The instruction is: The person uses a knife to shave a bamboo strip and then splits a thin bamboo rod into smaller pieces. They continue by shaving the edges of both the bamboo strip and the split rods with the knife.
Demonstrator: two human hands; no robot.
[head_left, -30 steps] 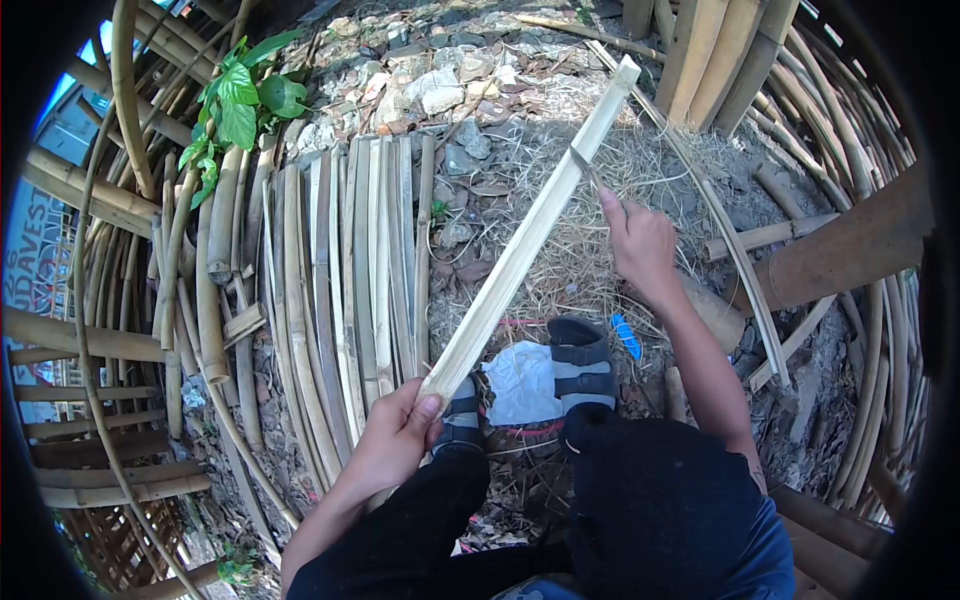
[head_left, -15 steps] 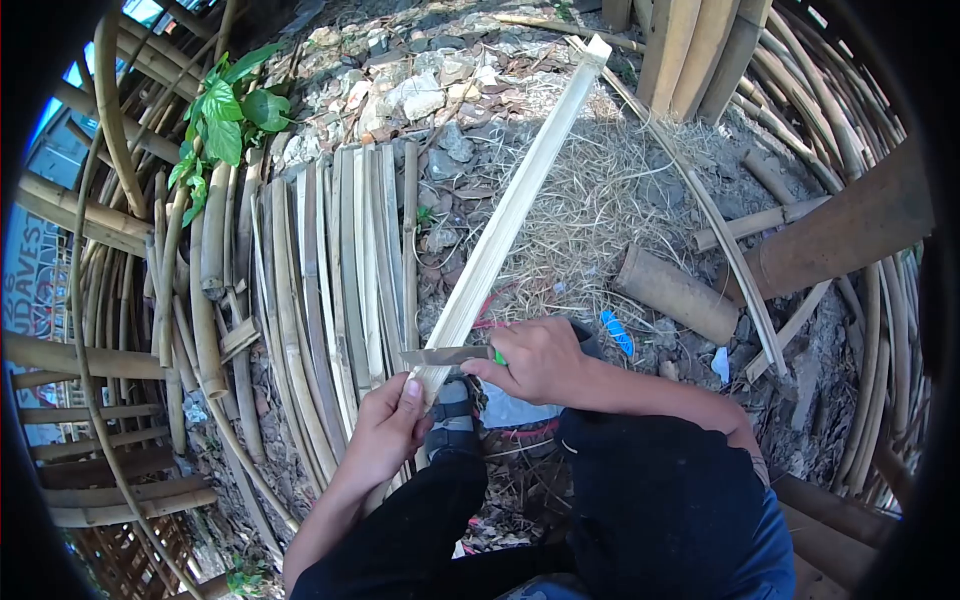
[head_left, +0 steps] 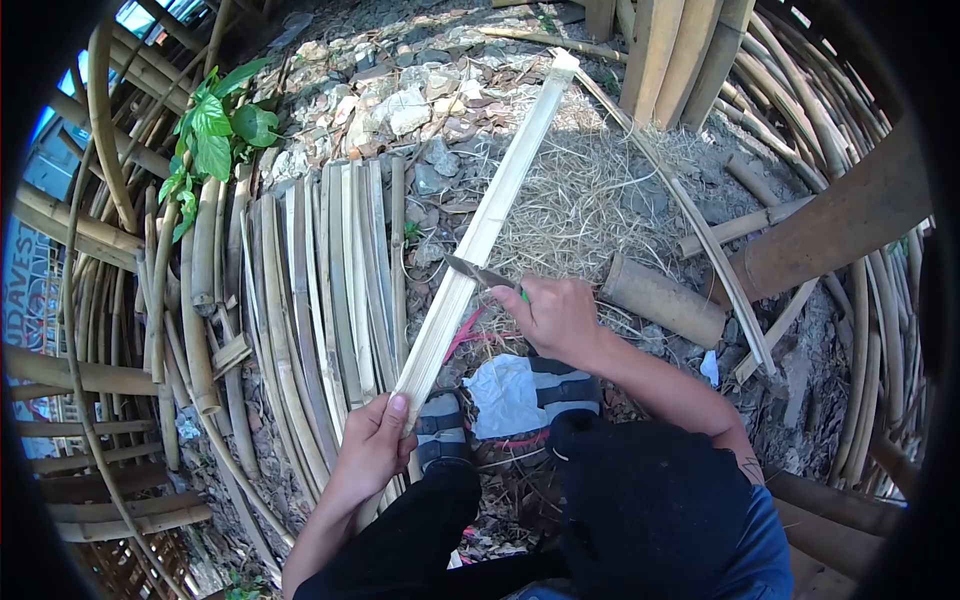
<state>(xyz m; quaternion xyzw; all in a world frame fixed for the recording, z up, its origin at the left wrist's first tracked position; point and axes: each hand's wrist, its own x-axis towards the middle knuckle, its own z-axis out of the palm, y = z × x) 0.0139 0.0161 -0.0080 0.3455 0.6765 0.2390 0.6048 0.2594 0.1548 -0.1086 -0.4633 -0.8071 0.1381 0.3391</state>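
Note:
My left hand (head_left: 375,447) is closed round the near end of a long, pale split bamboo strip (head_left: 512,175), thumb on top. The strip slants away from me up to the right. My right hand (head_left: 555,315) grips a knife (head_left: 478,270) by its handle, of which a bit of green shows. The blade lies across the strip, near its middle, touching its upper face. Part of the handle is hidden inside my fingers.
A row of split bamboo strips (head_left: 330,280) lies at the left. Dry shavings (head_left: 570,205) cover the ground ahead. A short bamboo tube (head_left: 665,300) and a thick bamboo pole (head_left: 830,225) are at the right. White plastic (head_left: 503,397) lies between my shoes.
My right hand has moved the knife forward along the strip, away from my left hand. The strip's far end has shifted slightly left, and the view has moved a little.

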